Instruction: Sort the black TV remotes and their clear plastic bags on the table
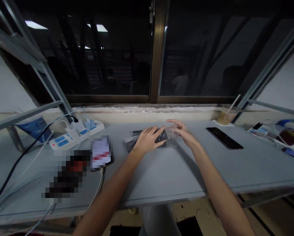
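Observation:
My left hand (148,140) lies over a dark object (161,135), with thumb and fingers around it. Black, with fine detail too small to make out, it shows between the fingers. Clear plastic wrap (171,131) sticks out at its right end, and my right hand (183,130) pinches this plastic between thumb and fingers. Beneath and left of my left hand lies a dark package in clear plastic (130,144); its contents are partly hidden by the hand. Both hands are just above or on the grey table (161,177), near its middle.
On the left are a white power strip (75,137) with plugs and cables, a lit phone (101,154) and a blurred-out dark item (68,175). A black phone (224,137) and a cup with a straw (226,115) stand right. Metal posts frame both sides.

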### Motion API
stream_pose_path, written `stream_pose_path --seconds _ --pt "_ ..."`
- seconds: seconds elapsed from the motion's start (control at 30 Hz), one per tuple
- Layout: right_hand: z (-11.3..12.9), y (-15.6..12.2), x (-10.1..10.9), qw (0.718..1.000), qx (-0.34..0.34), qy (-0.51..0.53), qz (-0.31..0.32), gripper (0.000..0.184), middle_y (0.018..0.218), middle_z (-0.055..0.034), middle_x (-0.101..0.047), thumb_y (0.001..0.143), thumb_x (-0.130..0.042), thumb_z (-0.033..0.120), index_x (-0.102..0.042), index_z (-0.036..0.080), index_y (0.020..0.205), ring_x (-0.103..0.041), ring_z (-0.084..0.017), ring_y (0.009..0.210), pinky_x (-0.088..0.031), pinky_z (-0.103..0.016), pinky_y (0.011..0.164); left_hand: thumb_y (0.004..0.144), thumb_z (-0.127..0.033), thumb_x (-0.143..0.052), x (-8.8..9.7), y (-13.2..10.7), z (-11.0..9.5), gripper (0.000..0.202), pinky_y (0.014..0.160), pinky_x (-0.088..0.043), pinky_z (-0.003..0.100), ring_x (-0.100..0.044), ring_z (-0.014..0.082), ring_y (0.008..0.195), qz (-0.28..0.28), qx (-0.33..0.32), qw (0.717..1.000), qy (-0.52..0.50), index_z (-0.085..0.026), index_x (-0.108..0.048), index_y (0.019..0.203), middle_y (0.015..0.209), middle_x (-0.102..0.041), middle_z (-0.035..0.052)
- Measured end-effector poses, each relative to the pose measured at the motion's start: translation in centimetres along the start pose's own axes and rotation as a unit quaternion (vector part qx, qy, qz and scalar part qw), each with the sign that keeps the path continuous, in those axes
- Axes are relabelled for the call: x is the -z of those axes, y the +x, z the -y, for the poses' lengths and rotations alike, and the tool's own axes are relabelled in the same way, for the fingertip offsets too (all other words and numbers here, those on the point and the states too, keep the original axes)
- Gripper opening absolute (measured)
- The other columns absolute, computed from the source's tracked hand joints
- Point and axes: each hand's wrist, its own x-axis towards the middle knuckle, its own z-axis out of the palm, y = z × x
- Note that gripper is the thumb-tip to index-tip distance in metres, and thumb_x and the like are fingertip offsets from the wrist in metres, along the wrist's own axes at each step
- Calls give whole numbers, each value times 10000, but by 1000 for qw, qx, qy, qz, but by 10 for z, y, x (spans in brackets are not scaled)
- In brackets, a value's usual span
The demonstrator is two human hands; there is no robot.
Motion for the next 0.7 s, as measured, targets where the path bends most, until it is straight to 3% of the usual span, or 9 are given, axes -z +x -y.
stream_pose_path --seconds 0.1,0.17,0.23,0.37,0.53,0.7 --pt "-3 5 4 985 9 116 -130 359 669 37 -498 603 -397 289 -528 209 928 -348 -48 399 -256 -190 368 760 -457 -415 0 -2 -12 495 731 -378 272 -530 177 820 74 -18 995 -63 -217 -408 1193 959 -528 44" --pt "-7 7 4 968 18 134 -210 301 627 50 -437 607 -369 301 -502 202 858 -270 -36 358 -201 -191 346 735 -452 -451 -4 -5 -24 479 693 -397 273 -543 175 779 132 -40 986 -91 -230 -444 1160 937 -541 34" --pt "-10 9 1 964 27 118 -238 244 601 59 -390 612 -371 300 -476 196 806 -233 -31 348 -176 -191 343 732 -452 -449 -10 -10 -37 478 690 -401 281 -541 176 775 156 -61 979 -117 -226 -450 1153 957 -534 39" --pt "-14 10 -5 972 58 58 -220 188 578 64 -376 632 -383 291 -472 194 766 -238 -34 350 -182 -194 351 771 -355 -415 -20 -16 -55 392 796 -353 317 -483 187 907 138 -84 978 -134 -243 -449 1145 973 -504 46" --pt "-18 11 -10 974 106 -72 -186 141 541 59 -405 631 -422 241 -513 182 721 -315 -59 412 -264 -201 419 780 -270 -412 -20 -17 -55 239 859 -296 350 -398 198 1023 124 -88 977 -150 -223 -544 974 1033 -459 57" --pt "-21 6 -16 958 131 -223 -125 143 643 18 -537 608 -482 192 -588 194 704 -448 -115 579 -342 -247 582 777 -256 -415 -25 -17 -52 269 916 -242 403 -273 235 1152 110 -14 984 -141 -232 -522 1023 1148 -397 82"
